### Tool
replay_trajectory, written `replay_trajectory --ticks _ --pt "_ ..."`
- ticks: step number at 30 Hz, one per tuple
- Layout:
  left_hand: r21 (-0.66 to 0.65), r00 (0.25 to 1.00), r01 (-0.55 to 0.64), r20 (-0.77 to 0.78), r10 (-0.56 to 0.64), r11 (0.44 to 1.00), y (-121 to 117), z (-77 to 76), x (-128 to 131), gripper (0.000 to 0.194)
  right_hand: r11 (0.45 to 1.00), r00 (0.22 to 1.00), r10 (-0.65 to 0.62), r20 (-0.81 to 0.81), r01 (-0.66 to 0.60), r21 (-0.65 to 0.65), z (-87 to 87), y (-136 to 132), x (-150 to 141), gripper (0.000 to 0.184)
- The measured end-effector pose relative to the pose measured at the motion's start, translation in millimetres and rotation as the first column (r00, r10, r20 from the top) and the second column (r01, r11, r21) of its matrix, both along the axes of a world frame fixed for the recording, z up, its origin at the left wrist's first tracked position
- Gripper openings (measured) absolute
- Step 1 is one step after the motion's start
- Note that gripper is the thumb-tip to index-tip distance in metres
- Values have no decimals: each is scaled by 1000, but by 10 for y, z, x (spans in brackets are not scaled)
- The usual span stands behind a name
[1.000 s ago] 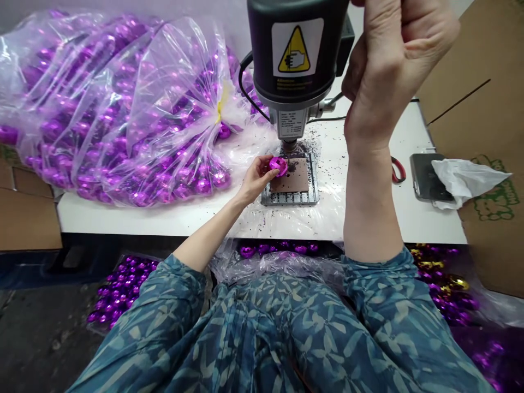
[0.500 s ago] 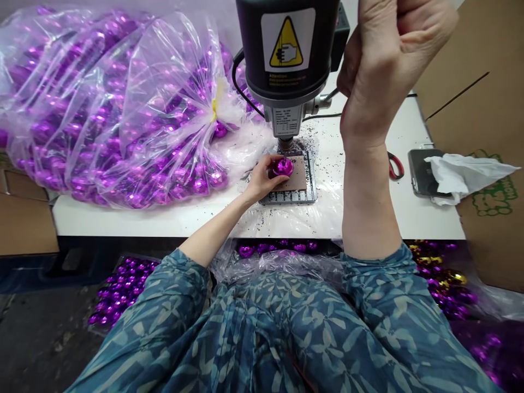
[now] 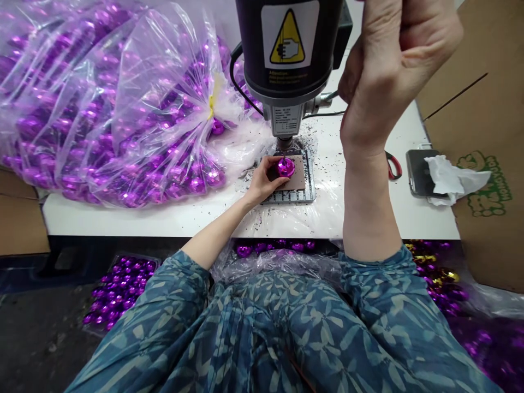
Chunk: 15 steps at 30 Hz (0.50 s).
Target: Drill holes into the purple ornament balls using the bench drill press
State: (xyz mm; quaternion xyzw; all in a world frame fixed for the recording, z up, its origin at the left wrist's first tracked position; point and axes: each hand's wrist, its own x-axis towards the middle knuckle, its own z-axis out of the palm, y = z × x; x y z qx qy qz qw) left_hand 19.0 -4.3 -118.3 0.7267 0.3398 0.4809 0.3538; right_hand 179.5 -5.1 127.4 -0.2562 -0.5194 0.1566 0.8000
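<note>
A shiny purple ball (image 3: 285, 167) is pinched between the thumb and fingers of my left hand (image 3: 264, 180). It rests on a flat brown pad (image 3: 298, 177) lying on the metal base plate (image 3: 310, 188) of a drill press (image 3: 292, 60). The thin bit comes down to the top of the ball; I cannot tell how deep it reaches. Up at the right, my right hand (image 3: 388, 82) is closed in a fist around the end of the press's lever (image 3: 331, 96), its grip hidden by the fingers.
A big clear bag of purple balls (image 3: 123, 109), tied in yellow, fills the table's left. Dark shavings litter the white table (image 3: 123, 221). Red-handled scissors (image 3: 393, 166), a phone (image 3: 418, 174), a crumpled tissue (image 3: 454, 177) and a cardboard box (image 3: 487, 234) are at right. More balls (image 3: 123, 289) sit below.
My left hand and the ball have shifted slightly right over the base plate. My right hand keeps its hold on the lever, and the view has moved a little.
</note>
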Motion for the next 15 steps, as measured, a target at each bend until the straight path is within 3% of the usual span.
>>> replay_trajectory --ticks 7,15 --pt "-8 1000 6 4 -6 1000 9 -31 -13 67 989 997 -79 -17 80 123 -313 -208 -49 28" --pt "9 1000 15 -4 -15 1000 12 -31 -10 67 984 992 -118 46 110 143 -484 -261 -27 24"
